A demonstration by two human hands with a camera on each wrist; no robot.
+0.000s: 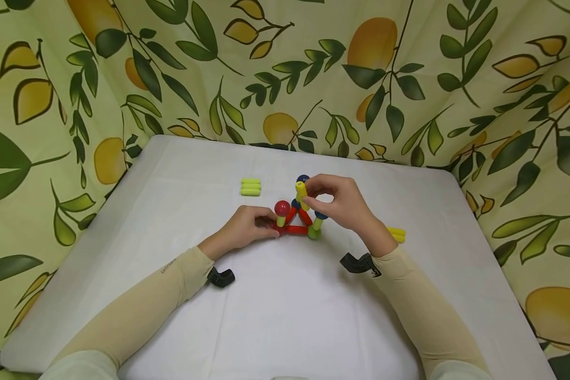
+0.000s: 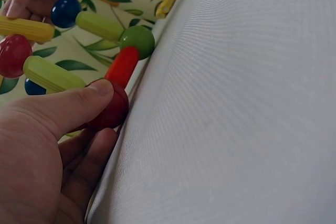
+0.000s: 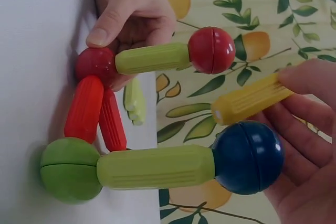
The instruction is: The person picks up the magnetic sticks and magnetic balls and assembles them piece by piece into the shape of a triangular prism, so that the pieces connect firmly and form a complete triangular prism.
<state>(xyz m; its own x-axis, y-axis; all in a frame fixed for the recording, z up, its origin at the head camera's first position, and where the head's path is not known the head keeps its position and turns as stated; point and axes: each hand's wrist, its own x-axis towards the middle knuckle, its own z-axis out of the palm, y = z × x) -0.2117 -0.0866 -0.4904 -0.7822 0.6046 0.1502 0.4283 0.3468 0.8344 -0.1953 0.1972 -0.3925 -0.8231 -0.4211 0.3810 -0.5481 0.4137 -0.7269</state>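
Note:
A magnetic ball-and-rod frame stands on the table, its base a triangle of red rods [image 1: 296, 230]. At the base's left corner, my left hand [image 1: 244, 227] grips a dark red ball [image 2: 116, 109] between thumb and fingers. A green ball [image 3: 71, 170] forms the right corner and a blue one the back. Light green rods [image 3: 155, 167] rise from the corners, topped by a red ball [image 1: 282, 208] at left and a blue ball [image 3: 249, 156] at right. My right hand [image 1: 339, 200] pinches a yellow rod [image 3: 252, 98] above the frame, beside the upper balls.
Several loose light green rods [image 1: 250, 187] lie side by side behind the frame, to the left. Yellow rods [image 1: 397, 234] rest on the table [image 1: 285, 306] beyond my right wrist. A leaf-and-fruit patterned curtain [image 1: 280, 79] hangs round the table's back and sides.

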